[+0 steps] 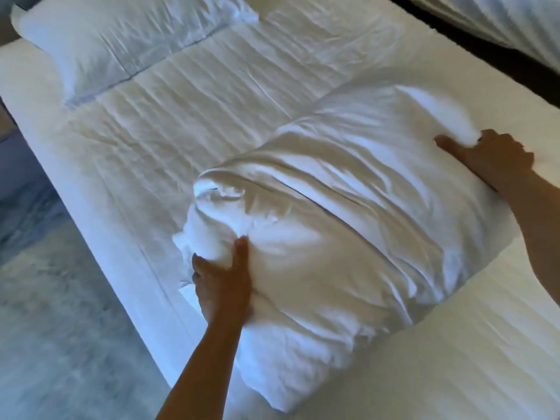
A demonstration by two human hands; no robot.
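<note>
The left grip (222, 283) clasped the pillow (348, 207) end near the bed (181, 116) edge; the right grip (491, 159) clutched its far corner, with open sheet beyond.

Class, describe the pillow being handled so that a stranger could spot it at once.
Find the white bed filling the view. Across its middle lies a rumpled pillow. Unlike the other pillow lying untouched in the far left corner, this one is gripped by the left hand and right hand at opposite ends.
</note>
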